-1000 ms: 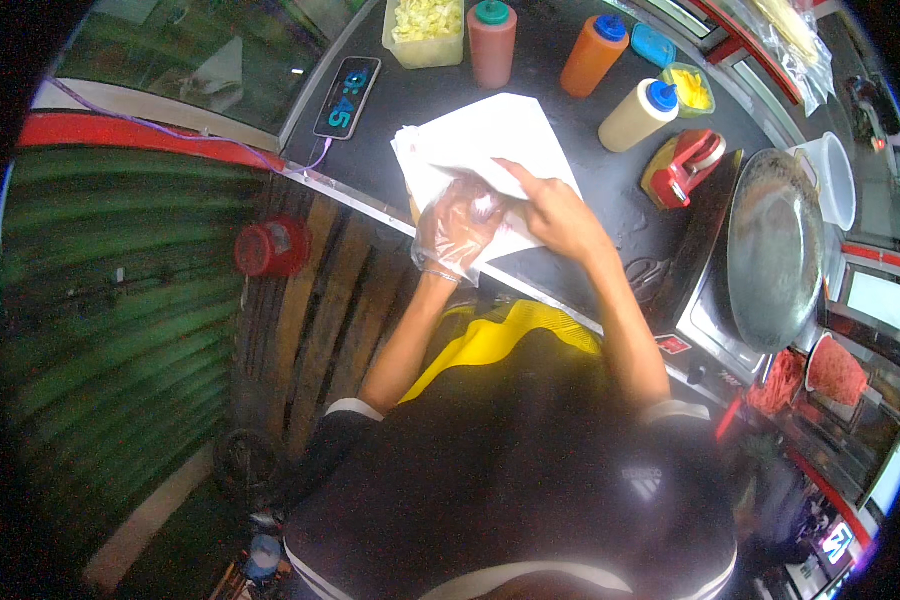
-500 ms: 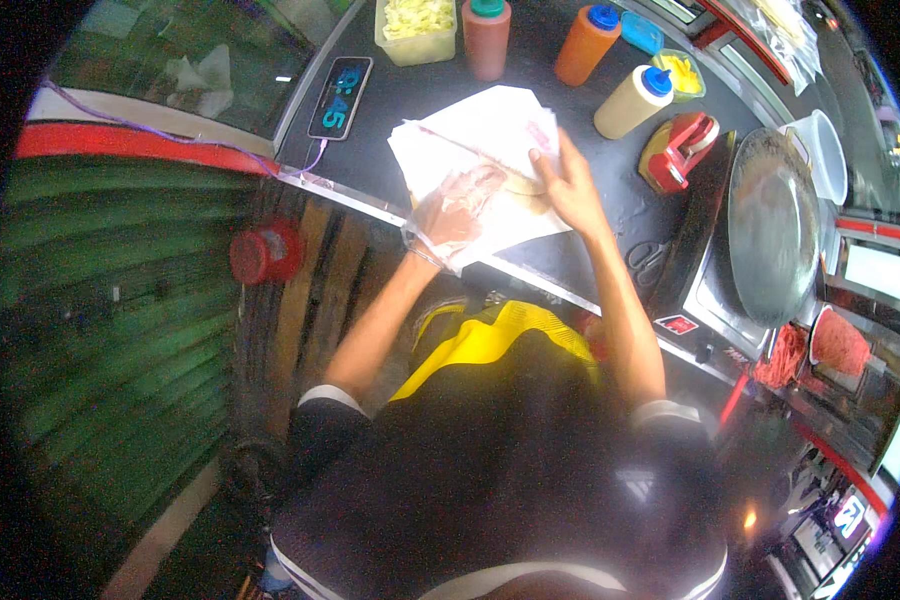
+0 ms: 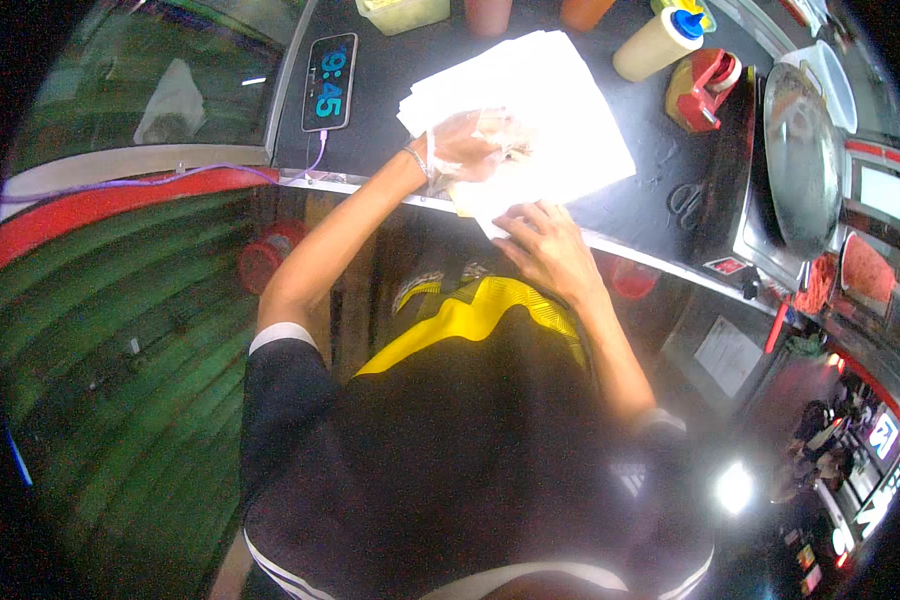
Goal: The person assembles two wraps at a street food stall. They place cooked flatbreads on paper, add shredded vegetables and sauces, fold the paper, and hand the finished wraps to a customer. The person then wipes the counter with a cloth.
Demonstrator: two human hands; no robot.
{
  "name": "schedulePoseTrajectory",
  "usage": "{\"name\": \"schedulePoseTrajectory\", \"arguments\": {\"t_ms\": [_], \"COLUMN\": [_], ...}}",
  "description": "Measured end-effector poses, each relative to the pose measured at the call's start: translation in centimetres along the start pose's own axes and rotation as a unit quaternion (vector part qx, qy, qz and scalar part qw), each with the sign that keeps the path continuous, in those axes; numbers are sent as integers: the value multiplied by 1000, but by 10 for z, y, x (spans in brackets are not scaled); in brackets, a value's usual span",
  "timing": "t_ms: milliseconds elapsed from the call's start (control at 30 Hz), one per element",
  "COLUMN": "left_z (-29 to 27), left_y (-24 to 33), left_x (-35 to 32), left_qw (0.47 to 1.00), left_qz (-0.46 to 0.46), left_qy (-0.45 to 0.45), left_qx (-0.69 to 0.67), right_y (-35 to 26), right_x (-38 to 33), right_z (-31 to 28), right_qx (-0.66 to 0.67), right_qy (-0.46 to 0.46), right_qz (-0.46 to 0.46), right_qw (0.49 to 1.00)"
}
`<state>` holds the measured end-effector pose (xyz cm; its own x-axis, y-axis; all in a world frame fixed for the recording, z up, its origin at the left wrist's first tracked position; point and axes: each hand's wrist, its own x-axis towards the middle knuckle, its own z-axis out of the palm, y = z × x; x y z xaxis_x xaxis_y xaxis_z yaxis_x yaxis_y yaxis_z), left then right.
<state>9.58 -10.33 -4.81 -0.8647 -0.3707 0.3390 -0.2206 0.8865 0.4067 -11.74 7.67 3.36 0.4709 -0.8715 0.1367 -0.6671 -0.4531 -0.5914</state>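
A stack of white paper sheets (image 3: pixel 570 110) lies on the dark counter in front of me, washed out by glare. My left hand (image 3: pixel 475 145), in a clear plastic glove, rests on the sheets with its fingers curled around something small and pale that the glare hides. At the near edge my bare right hand (image 3: pixel 548 245) pinches the paper's corner between thumb and fingers. That corner reaches over the counter's metal edge (image 3: pixel 430 202).
Left of the paper, a phone (image 3: pixel 328 82) is plugged into a purple cable. Behind stand a cream squeeze bottle (image 3: pixel 658 45), a red bottle (image 3: pixel 488 12) and a food tub (image 3: pixel 402 12). A red tape dispenser (image 3: pixel 703 90), scissors (image 3: pixel 684 203) and a round pan (image 3: pixel 802 160) are at right.
My right hand has come from the paper's far right side down to its near edge. The top sheets now lie flatter and spread to the right. My left hand has moved slightly up and right.
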Motion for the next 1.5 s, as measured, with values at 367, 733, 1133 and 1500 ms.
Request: {"name": "schedulePoseTrajectory", "arguments": {"t_ms": [367, 733, 1133, 1500], "left_z": [-15, -29, -15, -13], "left_y": [42, 54, 81, 62], "left_x": [-32, -49, -53, -18], "left_qw": [999, 996, 984, 920], "left_qz": [34, -55, -113, -390], "left_qy": [15, -61, 106, 32], "left_qx": [-21, -47, 91, 28], "right_y": [-14, -13, 7, 61], "right_x": [3, 8, 0, 55], "right_z": [15, 19, 43, -1], "right_qx": [-9, 106, -210, 45], "right_qy": [22, 113, 155, 144], "right_qz": [49, 207, 100, 218], "right_qw": [999, 966, 960, 964]}}
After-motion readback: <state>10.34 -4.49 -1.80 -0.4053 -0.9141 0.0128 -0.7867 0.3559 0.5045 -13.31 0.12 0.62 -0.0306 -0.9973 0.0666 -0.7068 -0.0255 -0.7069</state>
